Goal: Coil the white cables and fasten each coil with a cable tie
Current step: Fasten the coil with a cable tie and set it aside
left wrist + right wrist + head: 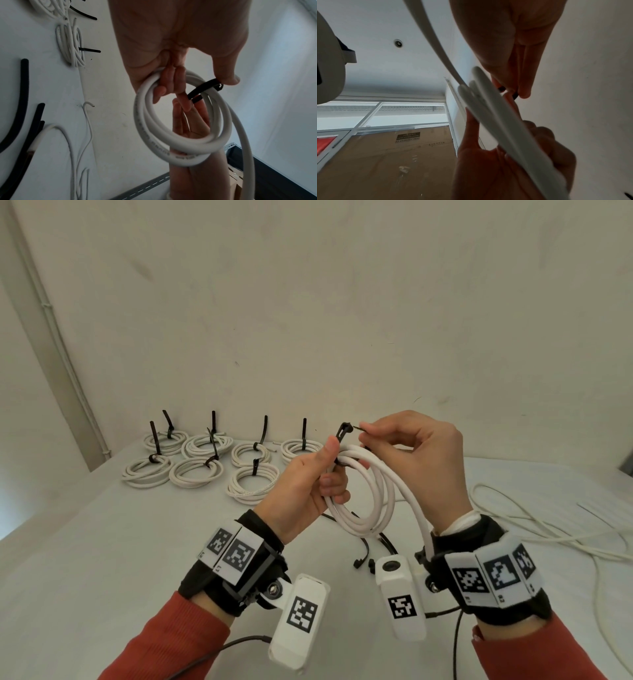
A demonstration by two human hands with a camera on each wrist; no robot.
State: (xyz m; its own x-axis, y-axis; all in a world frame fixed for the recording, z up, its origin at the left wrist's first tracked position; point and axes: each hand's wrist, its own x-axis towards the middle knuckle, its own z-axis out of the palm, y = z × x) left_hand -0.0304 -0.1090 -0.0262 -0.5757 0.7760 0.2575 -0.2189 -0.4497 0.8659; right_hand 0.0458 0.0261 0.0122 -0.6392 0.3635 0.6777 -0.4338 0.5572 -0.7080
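A coil of white cable hangs in the air above the table, gripped by my left hand, whose thumb presses a black cable tie against the top of the coil. My right hand pinches the tie's thin tail just right of the tie's head. In the left wrist view the tie loops round the coil's strands under my thumb. One end of the cable trails down past my right wrist. The right wrist view shows the coil edge-on, and a bit of black tie between my fingertips.
Several tied white coils lie at the back left of the white table, their black tie tails sticking up. Loose white cable sprawls on the right. Spare black ties lie under my hands. A wall stands close behind.
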